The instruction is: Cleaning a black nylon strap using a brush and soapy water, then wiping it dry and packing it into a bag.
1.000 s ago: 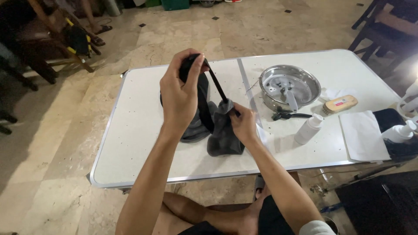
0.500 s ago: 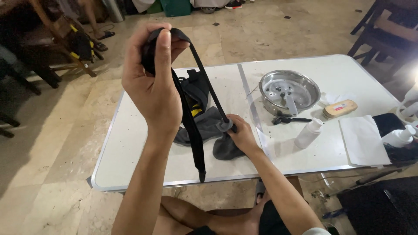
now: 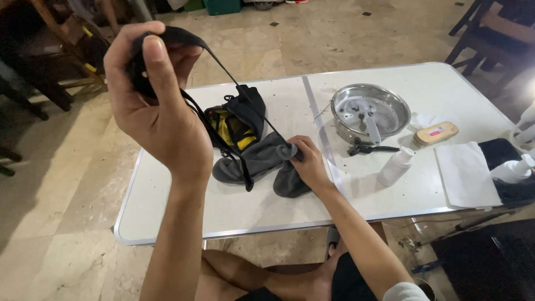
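Observation:
My left hand (image 3: 159, 111) is raised high near the camera, fingers closed on the bunched end of a black strap (image 3: 223, 69). The strap runs taut down to my right hand (image 3: 306, 164), which pinches its other end low over the white table (image 3: 178, 223). A second loop of strap hangs from the left hand toward the table. Under and beside the right hand lies a grey cloth (image 3: 262, 164). Behind it sits a black and yellow pouch (image 3: 234, 120).
A steel bowl (image 3: 370, 113) with a tool inside stands at the centre right, with a black brush (image 3: 370, 149), a wooden brush (image 3: 436, 134), a white bottle (image 3: 394, 166) and a white cloth (image 3: 465, 175) nearby. Dark chairs stand at both far sides.
My left hand has risen from just above the table to high near the camera, pulling the black strap out long. My right hand has stayed low on the grey cloth.

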